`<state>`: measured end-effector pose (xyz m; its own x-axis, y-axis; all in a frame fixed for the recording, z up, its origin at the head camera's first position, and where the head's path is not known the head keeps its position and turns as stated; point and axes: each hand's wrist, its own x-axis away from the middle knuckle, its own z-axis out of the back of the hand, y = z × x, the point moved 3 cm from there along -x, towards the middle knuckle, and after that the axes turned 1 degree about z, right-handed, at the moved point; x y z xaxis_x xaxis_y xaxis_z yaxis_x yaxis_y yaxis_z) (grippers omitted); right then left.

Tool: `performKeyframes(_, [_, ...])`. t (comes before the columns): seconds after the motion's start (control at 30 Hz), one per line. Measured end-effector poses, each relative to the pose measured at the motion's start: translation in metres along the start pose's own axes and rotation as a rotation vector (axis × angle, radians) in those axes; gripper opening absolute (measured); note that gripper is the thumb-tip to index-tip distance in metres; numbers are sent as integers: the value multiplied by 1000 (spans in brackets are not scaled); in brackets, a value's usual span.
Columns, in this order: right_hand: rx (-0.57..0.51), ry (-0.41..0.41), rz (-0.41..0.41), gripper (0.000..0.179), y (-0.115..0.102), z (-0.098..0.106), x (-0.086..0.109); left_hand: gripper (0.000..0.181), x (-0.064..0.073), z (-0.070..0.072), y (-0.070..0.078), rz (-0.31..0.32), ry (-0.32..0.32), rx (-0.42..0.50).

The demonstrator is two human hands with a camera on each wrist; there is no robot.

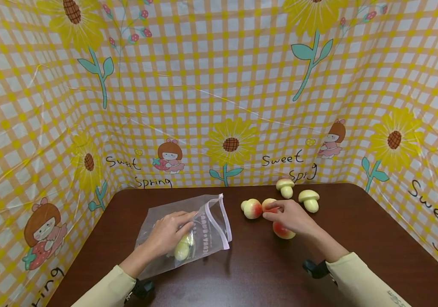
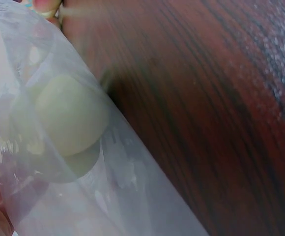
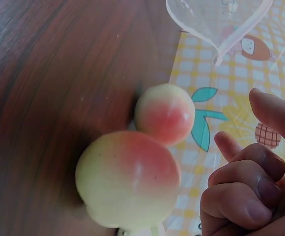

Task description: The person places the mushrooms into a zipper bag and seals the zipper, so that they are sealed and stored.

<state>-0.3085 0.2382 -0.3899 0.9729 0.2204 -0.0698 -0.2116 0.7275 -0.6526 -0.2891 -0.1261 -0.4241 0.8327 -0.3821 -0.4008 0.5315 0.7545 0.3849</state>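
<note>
Left hand [image 1: 169,232] lies flat on the zip bag [image 1: 188,234], fingers relaxed, over a pale mushroom [image 1: 183,249]. Right hand [image 1: 289,217] pinches a peach [image 1: 269,205], well right of the bag's mouth.

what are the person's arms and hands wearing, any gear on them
Both arms are in pale cream long sleeves, the left sleeve and the right sleeve. The right one has small dark lettering near the bottom edge of the head view, too small to read. A black device is strapped at each wrist, left and right. The left hand and right hand are bare, with no gloves.
</note>
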Motion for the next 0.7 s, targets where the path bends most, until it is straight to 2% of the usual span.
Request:
performKeyframes(0.17, [-32, 11, -15, 48, 8, 5, 4, 37, 0, 0, 0, 8, -1, 7])
performKeyframes(0.3, [-46, 17, 4, 47, 14, 9, 7, 37, 0, -1, 0, 7, 2, 9])
performKeyframes(0.53, [-1, 9, -20, 48, 25, 15, 11, 36, 1, -1, 0, 4, -1, 9])
performKeyframes(0.7, [-6, 19, -42, 50, 29, 19, 15, 37, 0, 0, -1, 3, -12, 9])
